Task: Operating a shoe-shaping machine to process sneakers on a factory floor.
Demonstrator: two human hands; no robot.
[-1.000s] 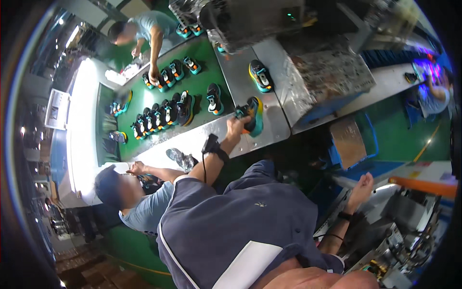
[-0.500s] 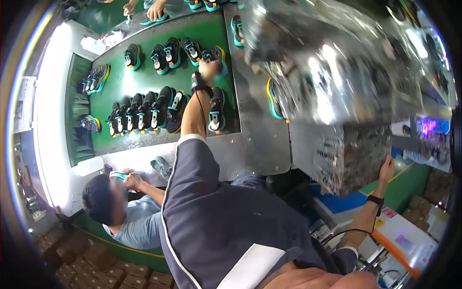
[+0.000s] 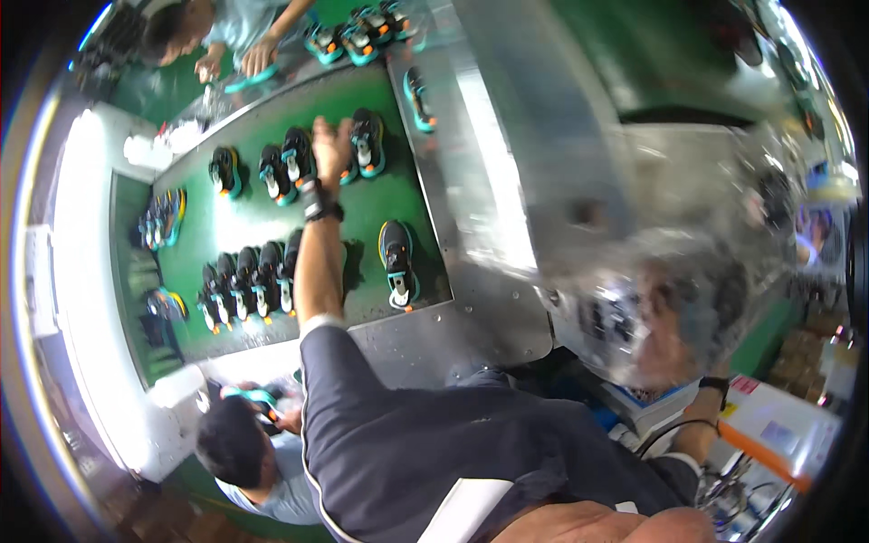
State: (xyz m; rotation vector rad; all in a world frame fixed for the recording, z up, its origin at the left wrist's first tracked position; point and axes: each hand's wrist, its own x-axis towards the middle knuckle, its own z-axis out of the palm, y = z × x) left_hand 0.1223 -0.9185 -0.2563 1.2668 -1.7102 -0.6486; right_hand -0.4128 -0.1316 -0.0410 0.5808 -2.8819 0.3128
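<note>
My left hand [image 3: 332,149] reaches over the far row of shoes on the green belt [image 3: 371,213], its fingers apart. It partly covers a shoe. A black shoe with a teal sole [image 3: 367,142] stands just right of it, and another black shoe [image 3: 296,156] just left. Closer to me, a black shoe [image 3: 396,258] stands alone at the belt's right side. My right hand [image 3: 665,337] is blurred at the clear plastic-covered mass [image 3: 597,317] on the right. Its fingers are smeared, so I cannot make out a grip.
Several black shoes [image 3: 246,281] line the near side of the belt. A metal table edge [image 3: 453,330] borders it. Across the belt a co-worker's hand [image 3: 260,56] touches a teal sole. Another co-worker [image 3: 237,443] sits at lower left. A white and orange machine [image 3: 769,425] stands at lower right.
My left hand has left the rightmost shoe of the far row and moved left along it. My right hand has shifted left against the plastic. The whole view has tilted.
</note>
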